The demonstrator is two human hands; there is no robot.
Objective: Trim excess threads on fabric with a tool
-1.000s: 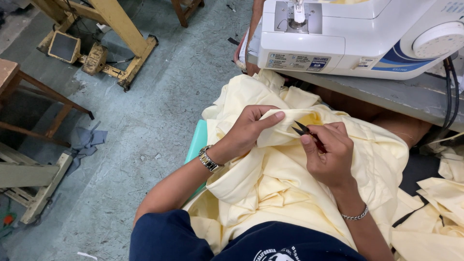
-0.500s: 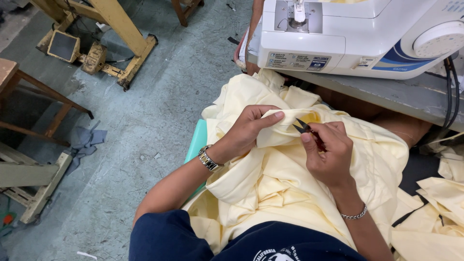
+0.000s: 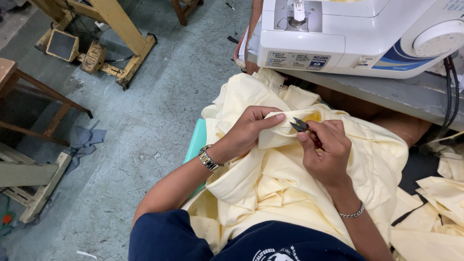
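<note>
A pale yellow garment (image 3: 270, 193) lies bunched across my lap. My left hand (image 3: 251, 128), with a metal wristwatch, pinches a folded edge of this cloth between thumb and fingers. My right hand (image 3: 326, 154), wearing a chain bracelet, grips small thread snips (image 3: 300, 126) with dark blades and a red handle. The blade tips point left and touch the cloth edge right beside my left thumb.
A white sewing machine (image 3: 353, 34) stands on a grey table (image 3: 411, 94) straight ahead. More yellow cloth pieces (image 3: 449, 203) lie at the right. Wooden stools and frames (image 3: 38, 96) and grey fabric scraps (image 3: 84, 140) sit on the concrete floor at the left.
</note>
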